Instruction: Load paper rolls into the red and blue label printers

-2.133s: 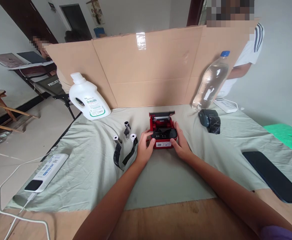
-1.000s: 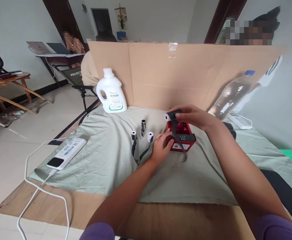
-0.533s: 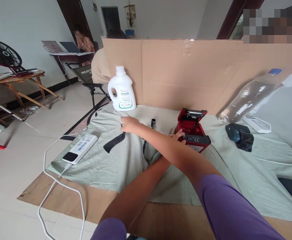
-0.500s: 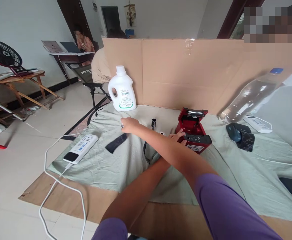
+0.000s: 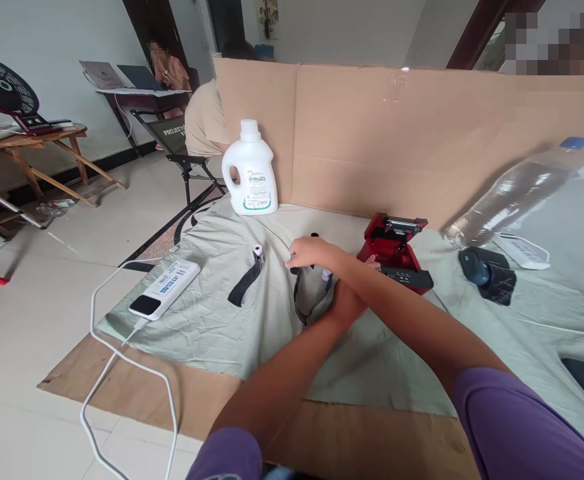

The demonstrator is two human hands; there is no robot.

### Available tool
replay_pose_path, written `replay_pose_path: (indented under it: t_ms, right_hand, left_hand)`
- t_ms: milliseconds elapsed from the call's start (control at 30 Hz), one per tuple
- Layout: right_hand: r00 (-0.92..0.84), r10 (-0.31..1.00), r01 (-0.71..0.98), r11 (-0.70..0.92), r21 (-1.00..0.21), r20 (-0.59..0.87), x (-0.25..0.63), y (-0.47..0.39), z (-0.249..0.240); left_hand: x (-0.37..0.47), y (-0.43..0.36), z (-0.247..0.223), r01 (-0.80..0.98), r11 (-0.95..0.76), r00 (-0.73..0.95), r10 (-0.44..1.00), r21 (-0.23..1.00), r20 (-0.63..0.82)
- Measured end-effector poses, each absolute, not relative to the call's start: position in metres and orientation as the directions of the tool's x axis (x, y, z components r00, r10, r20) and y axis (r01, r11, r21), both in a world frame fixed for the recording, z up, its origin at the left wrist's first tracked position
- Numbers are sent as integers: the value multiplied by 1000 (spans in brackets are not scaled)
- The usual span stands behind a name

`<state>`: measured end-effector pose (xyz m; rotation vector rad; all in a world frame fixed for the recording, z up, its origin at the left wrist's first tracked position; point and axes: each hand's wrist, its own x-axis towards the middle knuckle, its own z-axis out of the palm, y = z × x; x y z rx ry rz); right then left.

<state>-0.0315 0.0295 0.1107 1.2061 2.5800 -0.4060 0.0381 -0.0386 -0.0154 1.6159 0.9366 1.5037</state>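
My right forearm crosses over my left one. The fingers of my right hand (image 5: 309, 252) are bent down and drawn together above a curled black strip (image 5: 299, 300); whatever they grip is hidden. My left hand (image 5: 351, 300), mostly under the right arm, rests with outstretched fingertips against the red printer-like box (image 5: 403, 272), whose lid (image 5: 397, 225) stands up. A small white-cored roll (image 5: 257, 251) with a black tail (image 5: 245, 283) lies on the cloth to the left. A second small roll (image 5: 327, 274) shows between my arms.
A white jug (image 5: 251, 180) stands by a cardboard screen (image 5: 347, 140). On the left lies a white power bank (image 5: 165, 290) with a cable (image 5: 165, 380). To the right are a dark device (image 5: 487, 273), a white card (image 5: 522, 251) and a plastic bottle (image 5: 517, 193). A person (image 5: 169, 70) sits at a desk behind.
My right hand has let go of the small roll with the black tail, which now stays on the cloth, and has moved right over the curled strip. The left hand remains at the red box.
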Motion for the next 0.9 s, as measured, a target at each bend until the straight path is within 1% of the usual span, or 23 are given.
replay_pose_path:
  t_ms: [33,67,100,133,200,267,300,367,433,500,567,600,667,733,833,900]
  right_hand:
    - [-629,696,765,634,-115,-346,-27,26,107]
    - [-645,695,754,646,-118,-317,-23,23,102]
    - [-661,700,747,646,-154,-270,-19,21,98]
    - [-675,707,737,637,-225,-213,-15,19,94]
    - [-686,722,679,590,-436,-92,-2,17,92]
    - [-688,726,549,529,-647,9,20,15,96]
    - [-690,723,470,498,-729,49,34,13,101]
    - [-672,732,324,428,-843,113,67,8,113]
    - [-616,774,199,332,-922,146,107,4,127]
    - [-542,828,72,214,-974,142,149,0,140]
    - [-446,883,-33,147,-989,146,189,0,149]
    - [-393,907,-58,137,-989,148,206,0,153]
    - [-308,942,-31,128,-991,132,235,2,159]
    - [-280,955,74,120,-990,95,253,5,161]
    - [-341,938,285,162,-945,58,260,13,153]
    - [-421,907,457,231,-859,20,253,20,141]
  left_hand:
    - [37,-40,-15,33,-484,43,875,875,482]
    - [36,-41,-14,25,-495,28,869,868,495]
    - [35,-42,-13,16,-506,17,862,862,506]
    - [34,-43,-12,15,-518,9,855,855,518]
    - [31,-43,-10,24,-556,18,831,831,556]
    - [30,-43,-10,71,-582,44,813,810,580]
    - [30,-43,-10,112,-577,45,816,809,576]
    - [32,-42,-11,211,-540,4,834,815,552]
    - [34,-42,-13,272,-511,-32,842,815,539]
    - [35,-43,-13,285,-514,-35,838,809,544]
    - [34,-44,-12,299,-525,-3,835,797,551]
    - [33,-45,-11,316,-526,13,834,790,551]
    - [31,-48,-7,348,-523,37,837,778,547]
    - [29,-50,-5,367,-515,39,841,775,540]
    - [29,-53,-3,399,-530,49,828,749,559]
    - [30,-53,-4,433,-549,59,809,715,585]
